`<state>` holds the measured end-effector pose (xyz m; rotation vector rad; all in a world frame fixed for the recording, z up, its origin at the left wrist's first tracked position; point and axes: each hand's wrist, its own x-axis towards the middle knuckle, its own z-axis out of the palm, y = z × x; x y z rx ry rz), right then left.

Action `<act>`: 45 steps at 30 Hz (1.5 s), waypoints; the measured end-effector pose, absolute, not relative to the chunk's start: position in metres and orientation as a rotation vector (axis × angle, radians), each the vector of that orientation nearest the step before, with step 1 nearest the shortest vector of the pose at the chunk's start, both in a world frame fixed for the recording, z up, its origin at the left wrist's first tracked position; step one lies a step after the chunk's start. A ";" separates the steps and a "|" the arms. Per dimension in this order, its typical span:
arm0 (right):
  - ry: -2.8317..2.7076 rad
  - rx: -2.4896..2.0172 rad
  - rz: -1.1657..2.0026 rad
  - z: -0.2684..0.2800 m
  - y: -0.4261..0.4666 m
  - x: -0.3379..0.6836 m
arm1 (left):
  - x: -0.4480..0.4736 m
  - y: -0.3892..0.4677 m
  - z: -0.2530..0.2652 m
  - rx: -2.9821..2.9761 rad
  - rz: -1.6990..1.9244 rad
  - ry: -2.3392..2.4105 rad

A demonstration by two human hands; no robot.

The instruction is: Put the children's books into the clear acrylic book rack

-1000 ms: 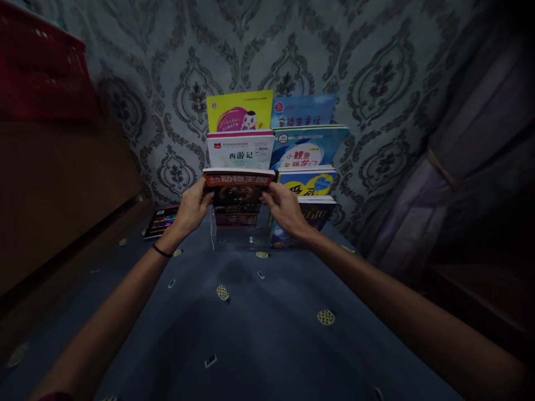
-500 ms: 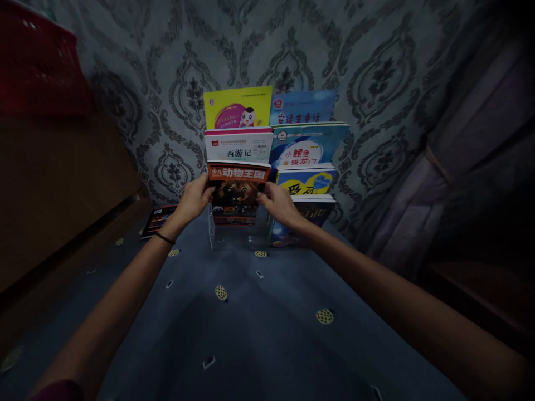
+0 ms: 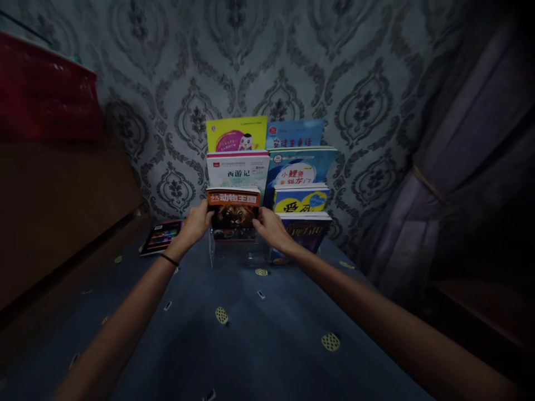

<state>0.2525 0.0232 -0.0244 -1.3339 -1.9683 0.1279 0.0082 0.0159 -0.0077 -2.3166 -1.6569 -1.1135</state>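
Observation:
Between my two hands stands a book with an orange title band and a lion's face [image 3: 232, 216] on its cover. My left hand [image 3: 197, 223] grips its left edge, and my right hand [image 3: 271, 227] pinches the right edge. The book is upright in the left column of a clear tiered book stand [image 3: 234, 257], whose lower front shows bare beneath it. Behind it rise a white book [image 3: 238, 167] and a yellow book [image 3: 236, 131]. The right column holds two blue books [image 3: 298, 167] at the back, a blue-and-yellow one [image 3: 301, 199] and a dark one [image 3: 307, 234] in front.
A dark book [image 3: 163, 236] lies flat left of the stand. The blue cloth [image 3: 271, 334] has a pineapple pattern. A brown cabinet [image 3: 62, 211] with a red bag [image 3: 45, 89] on it borders the left; a tied curtain [image 3: 422, 184] hangs right, patterned wallpaper behind.
The lion-cover book sits lower against the stand, with both hands still on its edges. My view has tilted up, so the stand and hands appear lower in the picture.

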 end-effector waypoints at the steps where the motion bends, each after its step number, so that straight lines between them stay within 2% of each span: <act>1: -1.963 -1.332 0.118 -0.025 0.023 0.252 | 0.009 0.016 -0.009 -2.300 -1.098 -1.671; 9: -1.941 -1.304 0.077 -0.029 0.020 0.249 | 0.016 0.008 -0.012 -2.207 -1.130 -1.675; 13: -1.884 -1.205 0.036 -0.022 0.010 0.246 | 0.020 -0.002 -0.005 -2.112 -1.221 -1.532; 18: -1.866 -1.001 -0.068 -0.004 0.004 0.238 | 0.024 -0.007 0.003 -2.105 -1.060 -1.545; 28: -1.888 -1.085 -0.100 -0.011 0.003 0.230 | 0.028 -0.003 0.003 -2.016 -1.008 -1.630; 38: -1.830 -0.995 0.001 -0.011 0.014 0.236 | 0.015 0.012 -0.024 -2.221 -1.420 -1.486; 45: -1.704 -1.061 0.226 -0.022 0.025 0.235 | 0.021 0.018 -0.036 -2.184 -1.378 -1.533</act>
